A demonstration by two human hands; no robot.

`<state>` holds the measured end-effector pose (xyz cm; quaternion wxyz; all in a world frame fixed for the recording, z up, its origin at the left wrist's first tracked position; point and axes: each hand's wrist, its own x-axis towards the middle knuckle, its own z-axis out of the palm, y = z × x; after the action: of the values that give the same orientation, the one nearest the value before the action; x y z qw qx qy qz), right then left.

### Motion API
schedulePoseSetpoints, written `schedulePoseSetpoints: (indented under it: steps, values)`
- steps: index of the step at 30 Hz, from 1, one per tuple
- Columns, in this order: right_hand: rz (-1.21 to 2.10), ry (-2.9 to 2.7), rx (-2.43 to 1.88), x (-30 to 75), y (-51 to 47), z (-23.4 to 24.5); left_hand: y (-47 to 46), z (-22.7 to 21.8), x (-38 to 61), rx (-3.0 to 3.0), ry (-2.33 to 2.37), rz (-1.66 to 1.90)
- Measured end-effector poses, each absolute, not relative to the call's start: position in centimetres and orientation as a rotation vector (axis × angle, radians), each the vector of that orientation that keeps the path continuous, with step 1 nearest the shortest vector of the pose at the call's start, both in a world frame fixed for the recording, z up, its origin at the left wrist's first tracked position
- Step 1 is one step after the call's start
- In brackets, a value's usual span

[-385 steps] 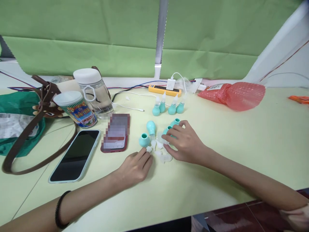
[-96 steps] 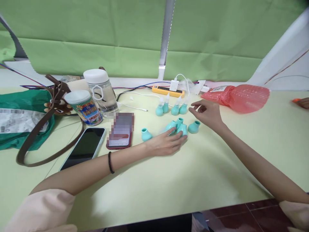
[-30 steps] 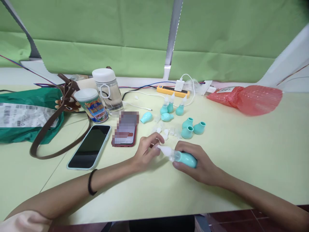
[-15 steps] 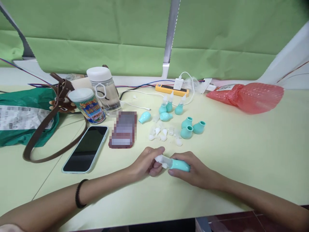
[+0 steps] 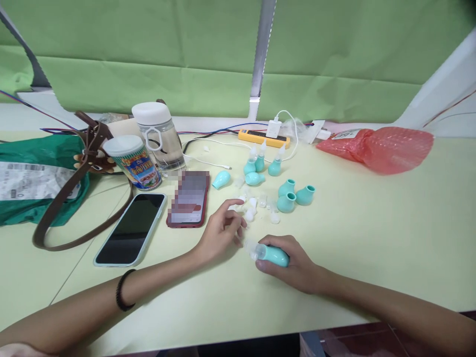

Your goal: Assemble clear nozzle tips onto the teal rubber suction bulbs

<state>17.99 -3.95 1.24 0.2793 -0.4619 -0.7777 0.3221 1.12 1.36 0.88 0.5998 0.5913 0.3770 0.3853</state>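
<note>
Your right hand (image 5: 297,265) is wrapped around a turquoise bulb (image 5: 277,257), thumb on its near side and fingers on its far side, with the clear collar (image 5: 258,250) at the bulb's neck pointing left. That collar ends just to the right of your left hand (image 5: 223,230), so the bulb sits between your hands at the near part of the counter (image 5: 357,238). Your left hand is apart from the bulb, fingers loosely bent and thumb spread from the index finger; its fingertips are beside the small white pieces (image 5: 250,214), and I cannot tell whether they touch one. Far of those pieces, two more turquoise bulbs (image 5: 255,178) lie on their sides, while three open-necked bulbs (image 5: 286,203) sit clustered to the right, far of your right hand. Farther still, three bulbs with pale tips (image 5: 275,167) stand upright, near side of the yellow power strip (image 5: 256,139). Left of your left hand lie a red-cased phone (image 5: 189,198) and a pale-cased phone (image 5: 130,230).
</note>
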Motion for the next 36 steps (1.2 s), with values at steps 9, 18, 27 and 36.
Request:
schedulePoseSetpoints:
  steps: [9, 18, 27, 36]
  values:
    - [1.026, -2.131, -1.187, 17.8, -4.1, 1.8, -0.7, 1.9, 1.1, 1.75, 0.866, 0.5]
    - [1.046, -2.311, -0.845, 18.4, -4.3, 3.0, -0.4, 1.7, 1.3, 0.977, 0.507, 0.31]
    - [0.597, -1.93, -0.944, 21.0, -1.8, 4.7, 0.2, 0.7, 1.7, 1.027, 0.59, 0.498]
    - [0.517, -2.217, -1.443, 25.3, 0.4, 8.2, 1.2, 0.6, 1.4, 1.214, 0.777, 0.904]
